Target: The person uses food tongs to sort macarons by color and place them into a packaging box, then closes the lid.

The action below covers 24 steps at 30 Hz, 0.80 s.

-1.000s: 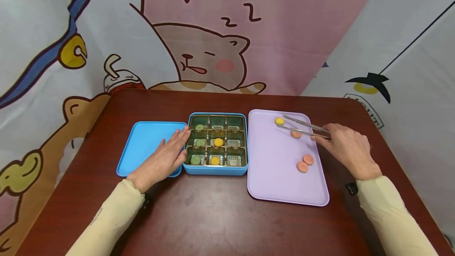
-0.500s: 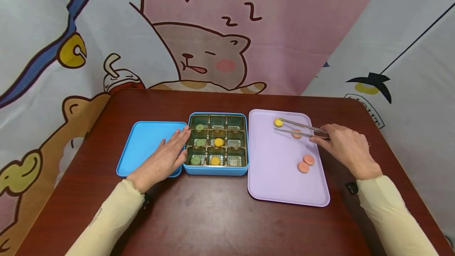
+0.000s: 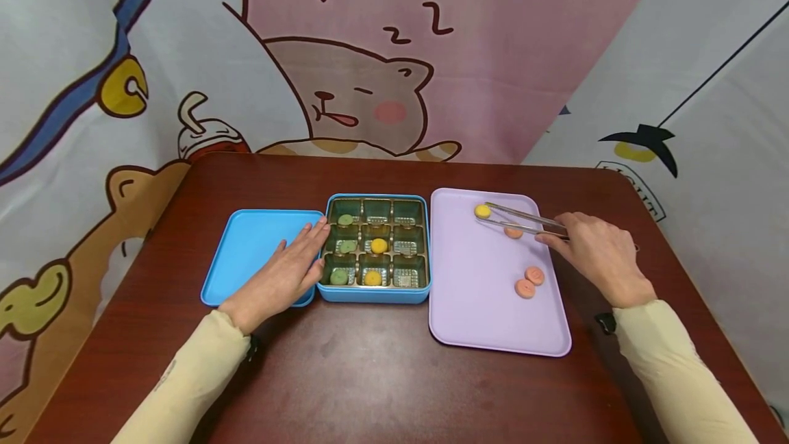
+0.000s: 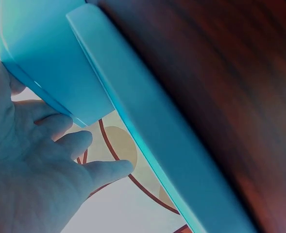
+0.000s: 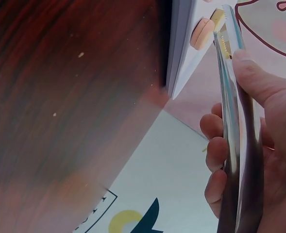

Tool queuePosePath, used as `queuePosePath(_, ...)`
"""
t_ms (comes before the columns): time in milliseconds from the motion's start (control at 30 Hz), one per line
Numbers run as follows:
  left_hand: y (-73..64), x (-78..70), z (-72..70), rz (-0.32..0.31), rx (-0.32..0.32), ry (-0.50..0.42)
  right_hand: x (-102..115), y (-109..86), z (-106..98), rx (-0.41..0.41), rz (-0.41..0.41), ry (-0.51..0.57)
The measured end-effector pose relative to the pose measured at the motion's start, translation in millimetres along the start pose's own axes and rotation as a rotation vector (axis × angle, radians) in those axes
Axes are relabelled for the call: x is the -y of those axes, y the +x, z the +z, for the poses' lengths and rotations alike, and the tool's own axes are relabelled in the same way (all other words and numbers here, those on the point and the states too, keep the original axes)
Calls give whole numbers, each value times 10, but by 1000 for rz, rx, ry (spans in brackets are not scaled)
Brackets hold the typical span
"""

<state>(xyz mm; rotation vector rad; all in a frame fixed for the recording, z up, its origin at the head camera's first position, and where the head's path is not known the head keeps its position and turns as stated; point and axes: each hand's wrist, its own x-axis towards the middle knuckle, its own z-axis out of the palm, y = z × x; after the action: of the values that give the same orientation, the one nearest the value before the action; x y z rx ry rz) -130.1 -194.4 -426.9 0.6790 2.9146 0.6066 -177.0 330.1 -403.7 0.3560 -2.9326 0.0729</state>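
My right hand (image 3: 598, 255) grips metal tongs (image 3: 524, 215) between thumb and fingers, at the right side of the lilac tray (image 3: 474, 314). The tongs' two tips straddle a small round yellow piece (image 3: 482, 211) near the tray's far edge. Under the lower arm lies a pink disc (image 3: 513, 232), partly hidden. My left hand (image 3: 280, 279) has its fingers extended, fingertips against the left rim of the blue compartment box (image 3: 372, 297). Inside the box are green discs (image 3: 348, 247) down the left column and two yellow pieces (image 3: 379, 246) in the middle column.
Two more pink discs (image 3: 533, 275) lie near the tray's right side. A blue lid (image 3: 249, 245) sits left of the box, partly beneath my left hand in the head view. Behind the brown table (image 3: 370, 368) hangs a cartoon-printed cloth (image 3: 487, 53).
The tongs have shifted slightly left, bringing their tips around the yellow piece, which moved a little left. My left hand has stayed on the box rim.
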Motion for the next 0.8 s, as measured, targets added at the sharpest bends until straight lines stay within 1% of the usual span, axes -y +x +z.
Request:
queuePosePath(200,-5,-10,-11,-6,9,-7,5,14,10,-13,-16,-10)
queuePosePath(633,0,-10,-13,-9,12,-6,21,21,9,-24,-22,-20)
queuePosePath(800,-3,-3,-11,-7,7,-6,30,25,6,-16,-16,-23)
